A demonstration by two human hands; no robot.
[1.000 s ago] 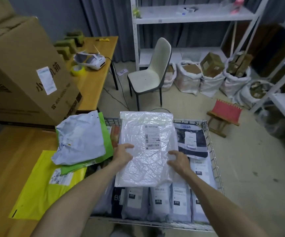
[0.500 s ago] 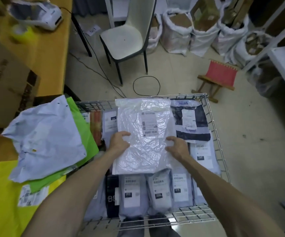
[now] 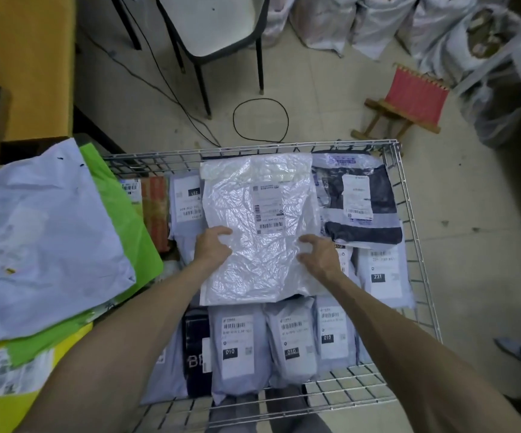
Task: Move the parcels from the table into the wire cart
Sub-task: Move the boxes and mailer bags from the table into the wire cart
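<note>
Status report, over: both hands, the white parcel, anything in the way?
Left hand and right hand grip white parcel at its sides. Parcel over wire cart, above grey parcels. Nothing in the way.

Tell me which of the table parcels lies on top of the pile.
The crumpled pale blue mailer; the green mailer and yellow mailer lie under it.

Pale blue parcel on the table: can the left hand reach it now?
Probably yes: the pale blue parcel lies uncovered, topmost, close beside the left hand, which must first release the white parcel.
</note>
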